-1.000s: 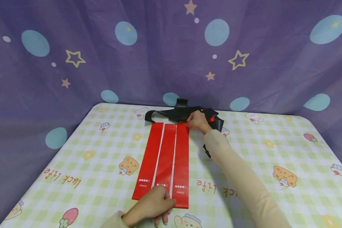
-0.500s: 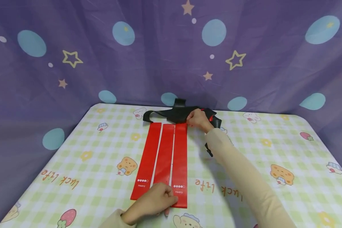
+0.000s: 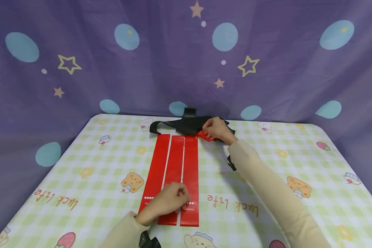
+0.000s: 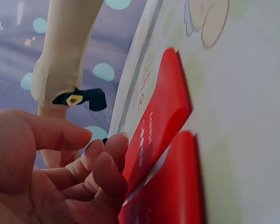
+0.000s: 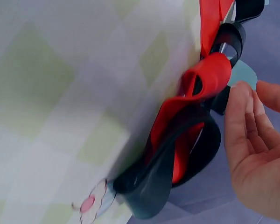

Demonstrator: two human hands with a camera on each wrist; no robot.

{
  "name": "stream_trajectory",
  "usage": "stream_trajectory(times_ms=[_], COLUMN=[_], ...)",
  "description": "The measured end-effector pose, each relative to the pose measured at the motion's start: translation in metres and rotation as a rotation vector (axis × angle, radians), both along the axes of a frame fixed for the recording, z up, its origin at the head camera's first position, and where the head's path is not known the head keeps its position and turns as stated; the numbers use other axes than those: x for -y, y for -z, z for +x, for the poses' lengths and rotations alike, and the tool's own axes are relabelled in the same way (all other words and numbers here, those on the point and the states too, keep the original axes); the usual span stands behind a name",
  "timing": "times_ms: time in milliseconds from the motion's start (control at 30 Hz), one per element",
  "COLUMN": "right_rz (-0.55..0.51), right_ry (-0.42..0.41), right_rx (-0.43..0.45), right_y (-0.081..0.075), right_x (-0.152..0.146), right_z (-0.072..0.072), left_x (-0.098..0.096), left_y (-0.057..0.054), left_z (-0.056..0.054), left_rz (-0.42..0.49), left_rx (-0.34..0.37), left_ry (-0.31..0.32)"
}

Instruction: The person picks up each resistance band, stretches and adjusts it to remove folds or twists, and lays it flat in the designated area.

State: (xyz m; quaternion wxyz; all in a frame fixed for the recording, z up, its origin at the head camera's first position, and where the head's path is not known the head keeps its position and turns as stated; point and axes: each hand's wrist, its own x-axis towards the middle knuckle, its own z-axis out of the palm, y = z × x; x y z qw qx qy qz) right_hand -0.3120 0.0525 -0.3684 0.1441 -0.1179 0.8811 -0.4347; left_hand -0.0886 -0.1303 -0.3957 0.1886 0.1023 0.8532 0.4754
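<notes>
Three flat red resistance bands lie side by side on the table; the right one (image 3: 190, 165), the middle one (image 3: 175, 158) and the left one (image 3: 158, 162) run away from me. Loosely bent, my left hand (image 3: 170, 198) is over their near ends, and its thumb and fingertips are apart with nothing between them in the left wrist view. At the far edge is a tangle of black bands (image 3: 189, 125) with a red band (image 5: 210, 77) among them. Beside this tangle is my right hand (image 3: 217, 129), its fingers relaxed and holding nothing in the right wrist view.
A patterned, checked cloth (image 3: 251, 172) covers the table. Behind the far edge hangs a purple curtain (image 3: 173, 75), close to the black bands. A small black piece (image 3: 231, 163) shows beside the right sleeve.
My left hand has moved forward from the bands' near ends. My right hand has come off the right band's far corner, and more red band shows beneath it. The view has shifted slightly.
</notes>
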Motion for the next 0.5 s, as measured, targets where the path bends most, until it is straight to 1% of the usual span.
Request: stream_trajectory(times_ms=[100,233,367,500], right_rz=[0.013,0.029,0.054,0.086], right_ry=[-0.004,0.005,0.015,0.018], right_rx=[-0.010,-0.038,-0.069,-0.077], right_y=[-0.003,-0.006,-0.008,-0.007], right_x=[-0.005,-0.013,-0.022,-0.030], right_z=[0.001,0.001,0.000,0.000], left_x=[0.001,0.001,0.000,-0.002], left_y=[0.000,-0.002,-0.004,-0.003], left_z=[-0.005,-0.012,-0.019,-0.025], left_rz=[-0.021,-0.050,-0.051,-0.047], left_rx=[-0.019,-0.066,-0.094,-0.110], left_ry=[0.006,0.008,-0.006,-0.023])
